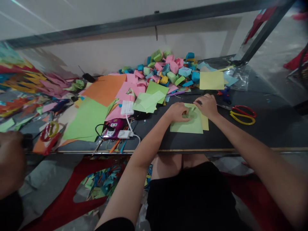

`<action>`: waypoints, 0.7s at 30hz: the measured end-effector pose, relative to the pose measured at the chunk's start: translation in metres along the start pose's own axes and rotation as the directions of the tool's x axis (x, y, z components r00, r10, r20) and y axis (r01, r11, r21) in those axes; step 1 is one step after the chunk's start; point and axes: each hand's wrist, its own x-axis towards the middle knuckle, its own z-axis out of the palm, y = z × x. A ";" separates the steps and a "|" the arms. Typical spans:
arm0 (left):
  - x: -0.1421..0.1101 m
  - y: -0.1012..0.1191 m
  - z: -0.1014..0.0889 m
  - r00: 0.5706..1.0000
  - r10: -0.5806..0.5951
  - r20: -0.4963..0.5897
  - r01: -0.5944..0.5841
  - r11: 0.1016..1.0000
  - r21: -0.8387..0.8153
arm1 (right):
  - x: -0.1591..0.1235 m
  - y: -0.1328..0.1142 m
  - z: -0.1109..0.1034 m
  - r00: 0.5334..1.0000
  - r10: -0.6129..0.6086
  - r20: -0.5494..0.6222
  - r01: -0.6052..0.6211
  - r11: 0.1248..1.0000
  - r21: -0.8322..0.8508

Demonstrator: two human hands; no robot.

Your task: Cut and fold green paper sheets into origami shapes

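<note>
Both hands are over a light green paper sheet [186, 127] on the dark table, with a yellow sheet [205, 122] showing from under its right side. My left hand [177, 112] rests on the green sheet, its fingers curled at a small raised piece of light green paper [192, 110]. At the sheet's upper right edge, my right hand [207, 105] has thumb and fingertips pinched together; what they grip is too small to make out. Scissors with red and yellow handles [243, 115] lie right of my right hand, blades pointing toward it.
Folded colored paper pieces [173, 67] are heaped against the wall. Behind my right hand is a yellow sheet [211, 80]. Orange paper [106, 88], green paper [81, 120] and a purple power strip [115, 127] with cables lie leftward. Another person's hand [12, 160] appears far left.
</note>
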 end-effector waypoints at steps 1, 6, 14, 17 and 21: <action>-0.001 -0.001 -0.001 1.000 -0.013 -0.024 0.012 0.999 -0.036 | 0.000 0.001 0.001 1.000 0.011 -0.006 -0.011 1.000 0.005; -0.004 -0.010 -0.001 0.995 -0.048 -0.085 0.037 0.991 -0.127 | 0.000 0.000 0.003 1.000 0.024 -0.018 -0.024 1.000 0.018; -0.004 -0.036 0.005 0.959 -0.203 -0.196 0.152 0.956 -0.249 | -0.012 -0.008 -0.006 0.993 0.097 -0.062 -0.094 0.995 0.040; -0.004 -0.042 0.006 0.951 -0.249 -0.182 0.173 0.920 -0.352 | -0.012 -0.002 -0.006 0.998 0.055 -0.041 -0.048 0.989 0.141; -0.009 -0.040 0.008 0.955 -0.255 -0.154 0.188 0.917 -0.351 | -0.017 0.001 -0.010 0.998 0.066 0.005 -0.065 0.959 0.277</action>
